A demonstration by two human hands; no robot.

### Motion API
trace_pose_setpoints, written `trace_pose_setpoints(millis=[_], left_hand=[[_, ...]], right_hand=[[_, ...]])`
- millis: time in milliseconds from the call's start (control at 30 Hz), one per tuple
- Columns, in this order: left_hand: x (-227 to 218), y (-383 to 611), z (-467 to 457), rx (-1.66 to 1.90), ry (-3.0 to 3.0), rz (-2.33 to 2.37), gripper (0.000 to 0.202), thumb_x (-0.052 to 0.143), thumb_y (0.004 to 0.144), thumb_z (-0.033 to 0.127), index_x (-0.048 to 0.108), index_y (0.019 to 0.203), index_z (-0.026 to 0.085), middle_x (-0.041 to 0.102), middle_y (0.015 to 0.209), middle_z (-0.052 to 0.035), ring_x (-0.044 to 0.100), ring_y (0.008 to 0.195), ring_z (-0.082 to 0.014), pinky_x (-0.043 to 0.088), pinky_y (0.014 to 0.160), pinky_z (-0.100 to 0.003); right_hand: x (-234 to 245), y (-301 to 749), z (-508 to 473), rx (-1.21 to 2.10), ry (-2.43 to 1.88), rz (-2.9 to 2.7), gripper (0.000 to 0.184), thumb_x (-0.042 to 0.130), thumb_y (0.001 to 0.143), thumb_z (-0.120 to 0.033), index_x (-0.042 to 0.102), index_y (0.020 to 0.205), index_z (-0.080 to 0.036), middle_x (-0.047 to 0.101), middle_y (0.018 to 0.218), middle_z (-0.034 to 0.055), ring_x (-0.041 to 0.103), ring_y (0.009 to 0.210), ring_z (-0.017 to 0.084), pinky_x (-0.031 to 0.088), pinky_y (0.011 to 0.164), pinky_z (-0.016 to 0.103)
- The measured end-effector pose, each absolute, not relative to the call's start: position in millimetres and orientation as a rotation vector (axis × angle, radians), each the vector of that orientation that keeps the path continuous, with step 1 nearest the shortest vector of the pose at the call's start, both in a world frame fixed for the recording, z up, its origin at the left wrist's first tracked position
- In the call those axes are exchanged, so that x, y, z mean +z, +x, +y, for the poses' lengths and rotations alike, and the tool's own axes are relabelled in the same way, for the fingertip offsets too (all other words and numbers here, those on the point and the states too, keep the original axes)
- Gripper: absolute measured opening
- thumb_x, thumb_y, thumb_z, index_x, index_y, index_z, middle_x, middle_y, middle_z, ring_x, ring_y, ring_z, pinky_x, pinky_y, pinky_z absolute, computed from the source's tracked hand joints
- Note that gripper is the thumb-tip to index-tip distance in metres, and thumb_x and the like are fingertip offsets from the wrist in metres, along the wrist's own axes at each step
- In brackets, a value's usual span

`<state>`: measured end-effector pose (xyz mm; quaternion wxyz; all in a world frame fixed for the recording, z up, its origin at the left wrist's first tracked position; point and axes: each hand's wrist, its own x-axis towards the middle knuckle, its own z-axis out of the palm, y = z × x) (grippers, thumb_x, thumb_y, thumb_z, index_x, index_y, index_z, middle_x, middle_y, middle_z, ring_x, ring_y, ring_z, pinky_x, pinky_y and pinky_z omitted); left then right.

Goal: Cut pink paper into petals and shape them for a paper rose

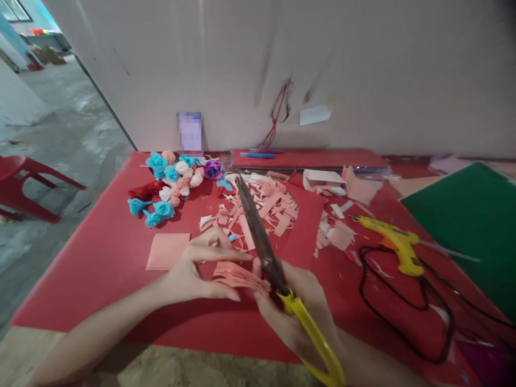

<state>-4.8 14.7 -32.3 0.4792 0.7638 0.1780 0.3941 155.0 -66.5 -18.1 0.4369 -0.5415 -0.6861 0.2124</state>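
My left hand [201,269] pinches a folded stack of pink paper [237,277] between thumb and fingers, just above the red table cover [100,269]. Yellow-handled scissors [266,252] sit in the grip of my right hand [298,312], their long dark blades pointing up and away, closed or nearly closed beside the paper stack. A flat pink paper square [167,251] lies to the left of my left hand.
Pink paper scraps [266,207] pile up in the middle. Blue, pink, white and purple paper flowers [173,183] cluster at the back left. A yellow glue gun [393,242] with black cord lies right, a green sheet [471,226] beyond it. A red plastic chair [24,185] stands left.
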Motion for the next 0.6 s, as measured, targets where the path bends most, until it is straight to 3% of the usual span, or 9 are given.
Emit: trace_pose_setpoints(millis=[100,267,600], left_hand=[[-23,-6,17,0.944,1.978,0.387,0.036,0.070,0.064,0.034,0.067,0.096,0.018,0.062,0.081,-0.0086,0.055,0.077,-0.0181,0.044,0.070,-0.031],[-15,-6,17,0.855,2.041,0.226,0.014,0.064,0.071,0.013,0.069,0.085,0.012,0.070,0.073,-0.0116,0.062,0.070,-0.0180,0.047,0.073,-0.033],[-15,-9,15,0.762,2.131,0.236,0.019,0.064,0.072,0.015,0.066,0.090,0.012,0.071,0.079,-0.0117,0.067,0.072,-0.0196,0.044,0.086,-0.037]], right_hand=[[-17,158,-67,0.577,-1.310,-1.810,0.015,0.050,0.067,-0.008,0.044,0.073,-0.020,0.039,0.048,-0.0091,0.037,0.034,0.004,0.033,0.035,0.013],[-17,160,-68,0.526,-1.314,-1.882,0.018,0.048,0.066,-0.008,0.043,0.076,-0.022,0.045,0.050,-0.0085,0.043,0.037,0.006,0.037,0.040,0.014],[-19,161,-69,0.460,-1.325,-1.952,0.020,0.049,0.065,-0.008,0.042,0.076,-0.023,0.046,0.049,-0.0089,0.044,0.037,0.006,0.037,0.039,0.014]])
